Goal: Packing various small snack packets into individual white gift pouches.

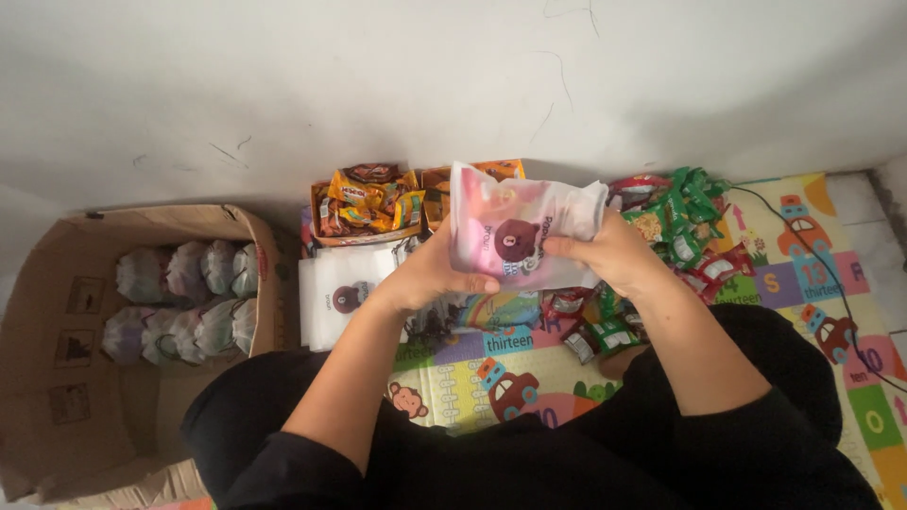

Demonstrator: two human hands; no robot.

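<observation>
Both hands, left (430,274) and right (605,250), grip a pink pouch (515,227) above the play mat (831,283), snack packets (680,227) just beyond. Its slick film could slip from the fingers and drop among them.

Bag (515,231) held between left hand (430,274) and right hand (609,250), above mat (803,283). Bag stack (345,288) left of hands. Snack tray (368,203) behind stack, against wall (378,85). Sachet pile (675,231) right. Box (66,378) far left, bundles (184,302) inside.
</observation>
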